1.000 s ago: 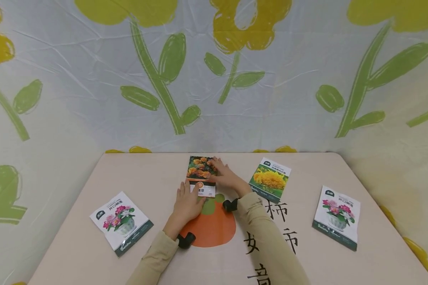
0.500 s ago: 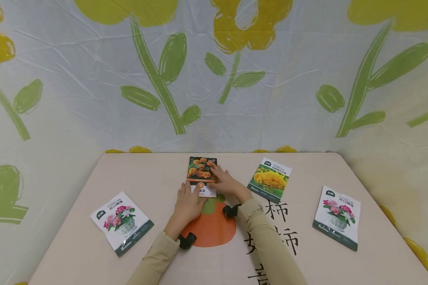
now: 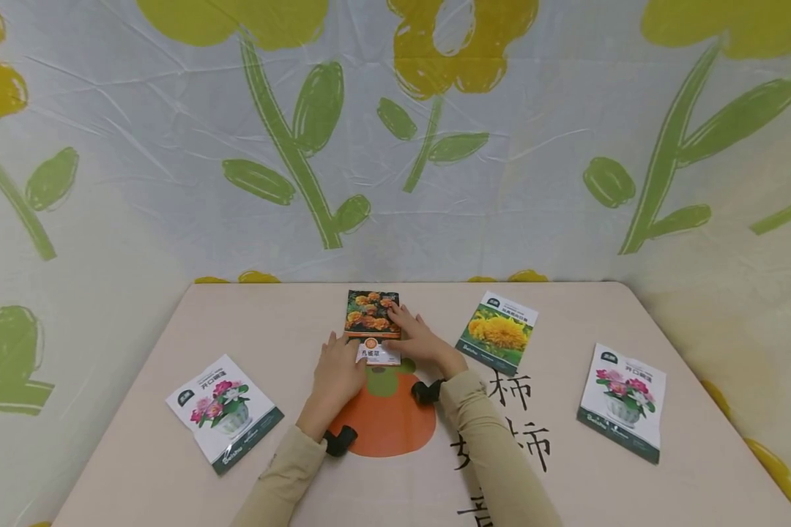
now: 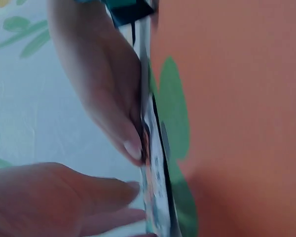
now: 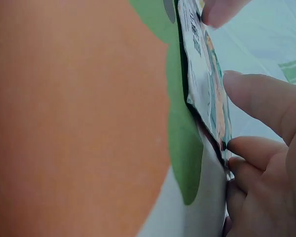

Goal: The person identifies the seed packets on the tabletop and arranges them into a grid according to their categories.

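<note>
One orange-flower packet lies flat on the bench before us, and we place everything else by it. Its far edge sits just short of the bench's back edge; its near edge overlaps the green leaves of a persimmon print. In the side-on wrist views the packet looks thin, with a dark line under its near edge.

Our left hand is relaxed at the packet's left edge, gripping nothing, its thumb by the near left corner. Our right hand lies across the packet's right edge with fingers extended and spread, likewise grasping nothing; we cannot tell how hard either presses. Both forearms, in beige sleeves, slant in from the near side, a black wrist device on each.

To the packet's right, past a narrow strip of bench, a yellow-flower packet lies tilted. Farther right and nearer to us is a pink-flower packet, close to the bench's right edge. A matching pot-plant packet lies left of the orange one and nearer us, with a wide stretch of bench between. Behind rises a flower-printed cloth.
</note>
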The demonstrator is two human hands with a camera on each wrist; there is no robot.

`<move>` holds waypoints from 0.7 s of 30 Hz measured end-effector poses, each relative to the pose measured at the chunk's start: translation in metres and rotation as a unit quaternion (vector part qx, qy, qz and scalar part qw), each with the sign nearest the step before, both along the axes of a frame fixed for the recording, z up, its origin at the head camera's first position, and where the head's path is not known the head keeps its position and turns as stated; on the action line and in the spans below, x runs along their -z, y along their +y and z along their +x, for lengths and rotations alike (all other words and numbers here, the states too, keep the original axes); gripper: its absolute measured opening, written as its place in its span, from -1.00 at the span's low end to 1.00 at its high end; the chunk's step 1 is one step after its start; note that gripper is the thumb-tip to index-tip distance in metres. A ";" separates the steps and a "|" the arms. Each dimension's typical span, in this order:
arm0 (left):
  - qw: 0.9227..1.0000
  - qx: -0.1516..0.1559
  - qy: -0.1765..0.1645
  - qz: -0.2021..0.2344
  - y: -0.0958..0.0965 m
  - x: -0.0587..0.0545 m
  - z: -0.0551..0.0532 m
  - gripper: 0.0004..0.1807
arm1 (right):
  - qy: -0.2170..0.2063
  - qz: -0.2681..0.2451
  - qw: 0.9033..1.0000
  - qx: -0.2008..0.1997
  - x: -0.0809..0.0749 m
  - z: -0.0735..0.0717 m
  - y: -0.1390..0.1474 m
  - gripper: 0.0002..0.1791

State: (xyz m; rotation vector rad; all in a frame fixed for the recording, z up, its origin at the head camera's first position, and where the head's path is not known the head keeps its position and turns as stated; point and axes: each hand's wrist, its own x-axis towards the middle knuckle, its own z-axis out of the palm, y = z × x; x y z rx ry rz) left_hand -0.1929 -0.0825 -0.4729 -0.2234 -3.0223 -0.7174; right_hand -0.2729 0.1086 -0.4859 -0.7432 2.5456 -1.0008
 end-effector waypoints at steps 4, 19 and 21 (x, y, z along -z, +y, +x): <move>0.998 0.009 0.024 0.059 -0.012 0.005 -0.008 -0.55 | 0.002 -0.005 1.000 -0.002 0.001 0.001 0.000 -0.20; 0.971 0.121 0.004 0.208 -0.040 0.036 -0.025 -0.48 | 0.061 0.023 0.998 0.016 0.007 0.001 -0.006 -0.25; 0.974 0.118 0.012 0.195 -0.039 0.039 -0.026 -0.50 | 0.063 0.019 0.998 0.021 0.007 0.003 -0.006 -0.26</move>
